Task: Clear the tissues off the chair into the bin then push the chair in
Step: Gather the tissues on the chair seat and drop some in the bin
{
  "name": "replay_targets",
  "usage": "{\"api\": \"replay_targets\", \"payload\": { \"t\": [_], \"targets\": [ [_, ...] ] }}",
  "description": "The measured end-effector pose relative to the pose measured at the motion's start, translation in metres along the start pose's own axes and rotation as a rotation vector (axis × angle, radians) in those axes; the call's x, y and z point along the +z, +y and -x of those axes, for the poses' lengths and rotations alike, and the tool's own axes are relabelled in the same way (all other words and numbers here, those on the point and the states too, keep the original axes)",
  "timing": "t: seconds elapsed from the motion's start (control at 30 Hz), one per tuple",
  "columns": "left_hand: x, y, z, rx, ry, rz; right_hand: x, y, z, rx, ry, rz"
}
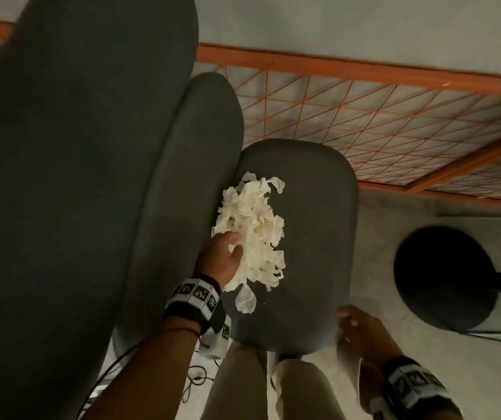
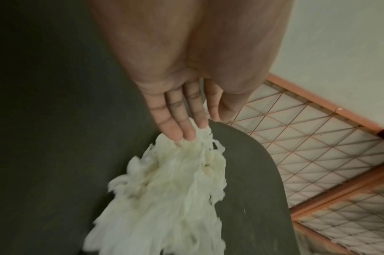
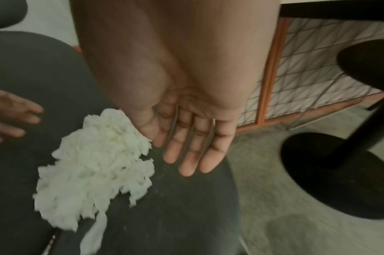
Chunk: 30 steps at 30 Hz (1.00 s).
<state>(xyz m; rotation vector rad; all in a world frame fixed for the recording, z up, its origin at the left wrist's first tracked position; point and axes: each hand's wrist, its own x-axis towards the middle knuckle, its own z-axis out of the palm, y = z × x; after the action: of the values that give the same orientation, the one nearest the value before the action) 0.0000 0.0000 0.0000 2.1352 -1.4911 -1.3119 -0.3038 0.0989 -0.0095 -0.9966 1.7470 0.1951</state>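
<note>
Head view — tissues (image 1: 252, 231) mid-seat, edges bare

I see a loose heap of torn white tissues (image 1: 253, 231) lying on the dark grey chair (image 1: 313, 237) seat, beside its backrest.

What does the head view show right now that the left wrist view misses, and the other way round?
Head only: the right hand at the seat's near corner, open and holding nothing; the round black base on the floor; a stray tissue scrap near the wristband. Left wrist only: the left hand's straight fingers with their tips touching the pile's edge. Both: the tissues heaped on the chair, and the orange mesh panel behind.
</note>
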Motion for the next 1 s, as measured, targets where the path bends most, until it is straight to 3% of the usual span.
{"api": "replay_targets", "payload": {
  "t": [0.17, 0.47, 0.73, 0.87, 1.0],
  "targets": [
    [0.001, 0.013, -0.077, 0.038, 0.118, -0.14, -0.005, -0.084, -0.065, -0.239, 0.073, 0.003],
    [0.04, -0.025, -0.145, -0.029, 0.152, -0.277, 0.032, -0.145, -0.165, -0.372, 0.122, 0.055],
    [0.045, -0.048, -0.125, 0.131, 0.318, -0.159, 0.066, -0.147, -0.208, -0.371, 0.191, 0.184],
    [0.034, -0.048, -0.099, 0.162, 0.483, -0.094, 0.065, -0.142, -0.207, -0.393, 0.274, 0.047],
    [0.023, -0.038, -0.079, 0.132, 0.601, -0.068, 0.055, -0.134, -0.195, -0.316, 0.317, -0.172]
  ]
}}
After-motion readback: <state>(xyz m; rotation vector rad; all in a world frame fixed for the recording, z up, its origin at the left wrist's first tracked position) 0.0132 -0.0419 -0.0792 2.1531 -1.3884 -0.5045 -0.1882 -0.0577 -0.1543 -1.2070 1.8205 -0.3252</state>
